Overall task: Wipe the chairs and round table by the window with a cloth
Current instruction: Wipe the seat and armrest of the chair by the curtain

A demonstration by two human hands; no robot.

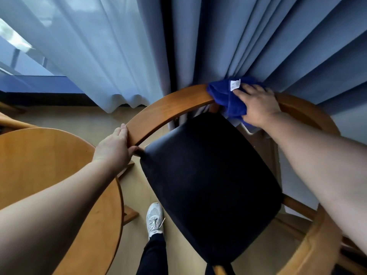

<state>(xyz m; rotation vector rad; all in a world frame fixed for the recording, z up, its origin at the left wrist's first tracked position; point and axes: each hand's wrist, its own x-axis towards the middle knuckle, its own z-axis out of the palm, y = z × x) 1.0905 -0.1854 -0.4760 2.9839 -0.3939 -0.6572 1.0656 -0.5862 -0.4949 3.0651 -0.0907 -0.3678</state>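
Note:
A wooden chair with a curved back rail (174, 105) and a dark seat (210, 185) stands below me, against the curtains. My right hand (258, 105) presses a blue cloth (224, 94) with a white label onto the top of the rail at its far right part. My left hand (115, 147) grips the near left end of the same rail, thumb under it. The round wooden table (45, 159) lies at the left, partly under my left forearm.
Blue curtains (268, 40) hang right behind the chair, with a sheer curtain (89, 52) and the window to the left. My foot in a white shoe (155, 219) stands on the pale floor between table and chair. Another chair's edge (12, 120) shows at far left.

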